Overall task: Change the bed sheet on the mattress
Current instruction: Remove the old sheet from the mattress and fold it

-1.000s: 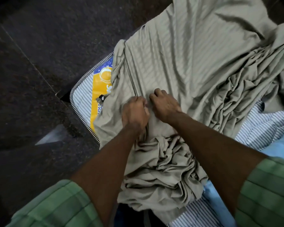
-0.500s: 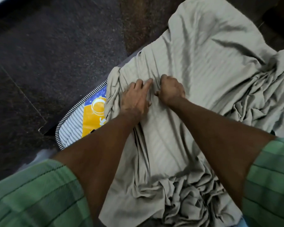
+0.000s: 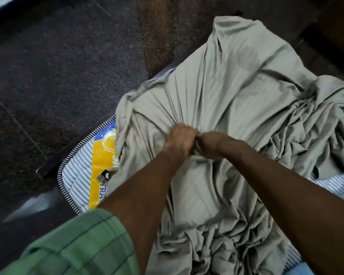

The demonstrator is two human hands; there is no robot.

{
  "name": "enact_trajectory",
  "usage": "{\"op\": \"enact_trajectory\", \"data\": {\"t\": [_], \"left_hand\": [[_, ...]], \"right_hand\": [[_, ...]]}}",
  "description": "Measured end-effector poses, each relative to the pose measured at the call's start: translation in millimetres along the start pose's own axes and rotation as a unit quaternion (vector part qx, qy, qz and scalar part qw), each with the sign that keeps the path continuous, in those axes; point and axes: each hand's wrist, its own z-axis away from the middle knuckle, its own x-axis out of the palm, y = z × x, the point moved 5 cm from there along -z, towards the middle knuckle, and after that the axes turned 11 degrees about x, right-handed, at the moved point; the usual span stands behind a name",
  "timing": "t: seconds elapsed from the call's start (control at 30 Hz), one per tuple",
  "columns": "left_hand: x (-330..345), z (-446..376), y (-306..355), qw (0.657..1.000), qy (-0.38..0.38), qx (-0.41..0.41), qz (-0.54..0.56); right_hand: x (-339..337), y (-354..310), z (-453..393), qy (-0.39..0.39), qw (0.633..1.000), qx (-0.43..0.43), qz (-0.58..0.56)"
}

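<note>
Both hands, left hand (image 3: 180,140) and right hand (image 3: 212,143), clench one bunch of the grey bed sheet (image 3: 236,92), which lies rumpled over the striped mattress (image 3: 77,173). Risk: the mattress corner at 8 o'clock sits bare, so a pull toward 6 o'clock would likely uncover more.

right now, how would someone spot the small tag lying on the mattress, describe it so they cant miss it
Start at the mattress, the striped corner left bare beside the grey sheet. On it runs a yellow label, and the tag lies at that label's right edge, just where the sheet begins. It is the one small dark grey scrap with a round mark, unlike the bright print around it.
</note>
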Motion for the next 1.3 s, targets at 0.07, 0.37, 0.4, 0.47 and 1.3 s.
{"op": "enact_trajectory", "data": {"t": [0.07, 0.37, 0.4, 0.47, 1.3], "left_hand": [[24, 16, 29, 0.996, -0.043, -0.011, 0.073], [17, 49, 34, 0.967, 0.216, -0.048, 0.129], [9, 57, 26, 0.968, 0.233, -0.058, 0.078], [-4, 80, 14, 0.969, 0.228, -0.098, -0.009], [87, 219, 86, 0.969, 0.094, -0.220, -0.058]], "right_hand": [[18, 18, 11, -0.095, 0.993, 0.035, 0.055], [0, 66, 29, 0.103, 0.980, 0.019, -0.172], [-3, 65, 27, 0.182, 0.975, -0.008, -0.125], [1, 49, 31, 0.233, 0.969, -0.086, -0.003], [139, 2, 134, 0.310, 0.922, -0.224, 0.056]]}}
